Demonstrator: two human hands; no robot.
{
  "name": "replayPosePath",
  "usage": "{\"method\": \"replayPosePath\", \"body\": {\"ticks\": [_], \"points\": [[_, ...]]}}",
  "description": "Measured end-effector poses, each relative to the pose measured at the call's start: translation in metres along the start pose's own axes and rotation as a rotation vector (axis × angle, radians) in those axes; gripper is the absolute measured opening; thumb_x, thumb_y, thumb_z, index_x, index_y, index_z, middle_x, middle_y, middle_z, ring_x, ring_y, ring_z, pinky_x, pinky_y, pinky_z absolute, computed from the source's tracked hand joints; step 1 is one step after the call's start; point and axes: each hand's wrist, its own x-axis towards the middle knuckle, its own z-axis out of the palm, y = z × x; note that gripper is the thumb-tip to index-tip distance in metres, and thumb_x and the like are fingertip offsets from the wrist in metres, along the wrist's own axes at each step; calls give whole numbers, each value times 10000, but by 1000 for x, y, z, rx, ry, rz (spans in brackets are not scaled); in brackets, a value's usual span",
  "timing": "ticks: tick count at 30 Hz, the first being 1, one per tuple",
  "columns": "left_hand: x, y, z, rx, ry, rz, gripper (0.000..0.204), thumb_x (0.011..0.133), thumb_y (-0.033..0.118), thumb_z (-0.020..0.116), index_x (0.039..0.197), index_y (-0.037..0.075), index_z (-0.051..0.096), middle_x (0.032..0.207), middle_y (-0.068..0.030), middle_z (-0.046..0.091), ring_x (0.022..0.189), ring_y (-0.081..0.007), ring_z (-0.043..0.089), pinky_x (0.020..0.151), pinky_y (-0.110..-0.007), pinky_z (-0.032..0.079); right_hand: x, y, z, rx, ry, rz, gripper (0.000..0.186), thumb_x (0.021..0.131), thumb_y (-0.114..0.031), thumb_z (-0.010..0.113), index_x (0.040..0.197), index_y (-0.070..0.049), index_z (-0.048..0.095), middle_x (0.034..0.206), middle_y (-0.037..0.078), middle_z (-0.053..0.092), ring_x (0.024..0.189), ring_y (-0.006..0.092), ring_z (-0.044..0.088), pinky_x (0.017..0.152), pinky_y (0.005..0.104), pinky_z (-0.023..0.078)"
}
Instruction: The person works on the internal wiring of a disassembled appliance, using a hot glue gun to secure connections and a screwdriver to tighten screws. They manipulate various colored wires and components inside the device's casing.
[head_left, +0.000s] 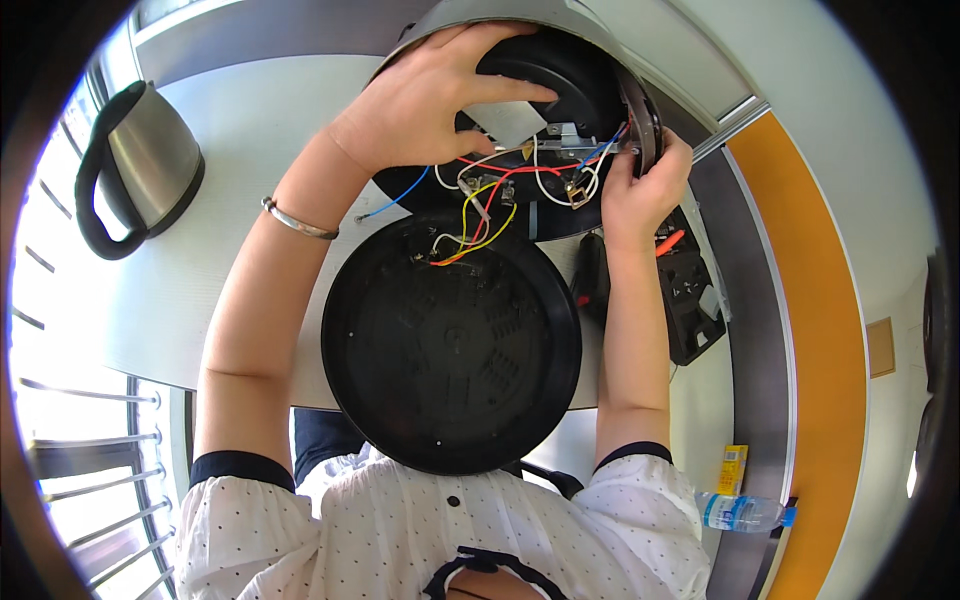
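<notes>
An opened round appliance lies in front of me. Its grey-rimmed housing point(570, 75) is tipped up at the far side, with a black inner shell and a metal bracket. A black round cover point(455, 340) lies nearer, linked to it by red, yellow and white wires point(490, 205). My left hand point(430, 100) reaches over the housing's left rim, fingers spread inside it next to a pale flat plate point(512, 122). My right hand point(648, 195) grips the housing's right edge, thumb inside by the blue and white wires. A loose blue wire point(400, 193) sticks out below my left wrist.
A steel kettle point(150, 160) with a black handle stands at the left of the pale table point(250, 110). Right of my right forearm is a black tool case point(690, 290) with an orange-handled tool point(670, 241). A plastic bottle point(745, 513) and a yellow box point(733, 470) lie at the lower right.
</notes>
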Motion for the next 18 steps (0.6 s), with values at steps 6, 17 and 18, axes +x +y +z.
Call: {"method": "replayPosePath", "body": {"ticks": [6, 17, 18], "points": [[3, 1, 3, 56, 44, 35, 468, 582, 140, 779, 1035, 242, 718, 1325, -91, 502, 1188, -298, 478, 1007, -390, 406, 2, -2, -1, 3, -6, -1, 367, 678, 27, 651, 1013, 6, 503, 917, 168, 549, 817, 365, 556, 701, 432, 464], [8, 8, 5, 37, -28, -17, 392, 572, 89, 776, 952, 115, 686, 1359, -104, 475, 1231, -330, 426, 1043, -415, 348, 2, -2, -1, -1, -2, 14, 395, 666, 26, 651, 1031, -3, 505, 936, 159, 560, 835, 359, 561, 700, 428, 478], [9, 9, 4, 43, -33, -16, 396, 571, 88, 779, 952, 112, 677, 1365, -105, 468, 1236, -334, 420, 1047, -417, 343, 2, -2, 0, -1, -3, 13, 397, 664, 27, 651, 1032, -3, 505, 937, 159, 560, 835, 359, 561, 702, 428, 478]]}}
